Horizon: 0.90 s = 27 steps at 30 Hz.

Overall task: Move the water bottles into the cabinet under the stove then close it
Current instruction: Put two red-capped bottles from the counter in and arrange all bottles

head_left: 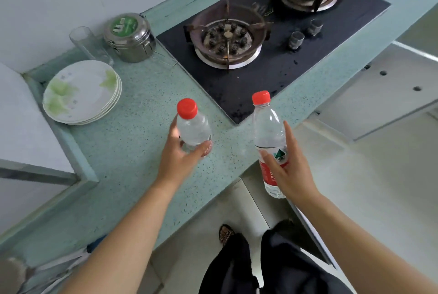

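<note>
Left hand (182, 154) wraps fingers and thumb round the body of the first water bottle (194, 128), at centre frame above the countertop (132, 151). Right hand (290, 173) grips the second water bottle (269, 132) at its label, just past the counter edge. Both bottles are clear, thin-walled plastic with their red caps on. They are probably smooth and give under a squeeze, so a mid-body hold suits; the fill level cannot be read. At upper left are a lidded steel canister (129, 38) with its contents hidden, a seemingly empty glass (86, 41) and stacked plates (80, 92). The stove (272, 61) is at upper centre, and the cabinet interior is out of view.
</note>
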Tool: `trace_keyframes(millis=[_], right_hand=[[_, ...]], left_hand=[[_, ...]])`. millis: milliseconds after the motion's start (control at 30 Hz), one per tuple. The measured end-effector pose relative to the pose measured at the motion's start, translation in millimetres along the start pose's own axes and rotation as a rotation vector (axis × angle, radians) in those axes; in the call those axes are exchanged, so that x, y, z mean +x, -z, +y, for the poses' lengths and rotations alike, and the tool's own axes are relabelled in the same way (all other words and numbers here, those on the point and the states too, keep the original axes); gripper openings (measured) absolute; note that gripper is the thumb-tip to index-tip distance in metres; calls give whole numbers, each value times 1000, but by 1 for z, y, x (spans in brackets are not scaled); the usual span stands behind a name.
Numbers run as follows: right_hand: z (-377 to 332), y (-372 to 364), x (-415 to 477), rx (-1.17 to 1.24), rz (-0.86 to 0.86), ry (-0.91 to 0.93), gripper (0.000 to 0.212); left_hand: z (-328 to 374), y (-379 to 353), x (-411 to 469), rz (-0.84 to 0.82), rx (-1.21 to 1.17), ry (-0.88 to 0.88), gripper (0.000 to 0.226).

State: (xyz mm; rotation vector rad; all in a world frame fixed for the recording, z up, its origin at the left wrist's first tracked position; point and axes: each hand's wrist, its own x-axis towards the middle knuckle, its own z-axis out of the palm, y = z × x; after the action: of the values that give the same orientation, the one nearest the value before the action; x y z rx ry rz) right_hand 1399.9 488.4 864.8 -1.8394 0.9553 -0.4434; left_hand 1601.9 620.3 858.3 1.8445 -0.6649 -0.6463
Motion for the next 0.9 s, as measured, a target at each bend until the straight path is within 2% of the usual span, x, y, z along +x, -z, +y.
trace_keyframes(millis=[33, 100, 167, 233, 333, 500, 633, 800, 900], right_hand=[[1, 6, -2, -5, 32, 1, 78], [2, 20, -7, 2, 88, -18, 76], [4, 36, -14, -6, 144, -41, 76], [9, 51, -20, -57, 212, -40, 75], [21, 77, -33, -53, 320, -101, 77], [56, 129, -63, -55, 440, -182, 75], [94, 172, -88, -50, 466, -227, 72], [159, 246, -110, -2, 469, -273, 70], [197, 307, -117, 5, 417, -267, 68]], left_hand=[[6, -5, 6, 0, -8, -5, 78], [15, -16, 16, -17, 20, -41, 68], [28, -31, 26, -30, 104, -94, 54], [36, -46, 35, -37, 231, -147, 52], [39, -80, 38, -63, 381, -132, 61], [54, -153, 18, -151, 375, -112, 85], [68, -223, -10, -225, 380, -84, 87], [89, -332, -55, -276, 366, -60, 71], [100, -402, -77, -258, 358, 14, 76]])
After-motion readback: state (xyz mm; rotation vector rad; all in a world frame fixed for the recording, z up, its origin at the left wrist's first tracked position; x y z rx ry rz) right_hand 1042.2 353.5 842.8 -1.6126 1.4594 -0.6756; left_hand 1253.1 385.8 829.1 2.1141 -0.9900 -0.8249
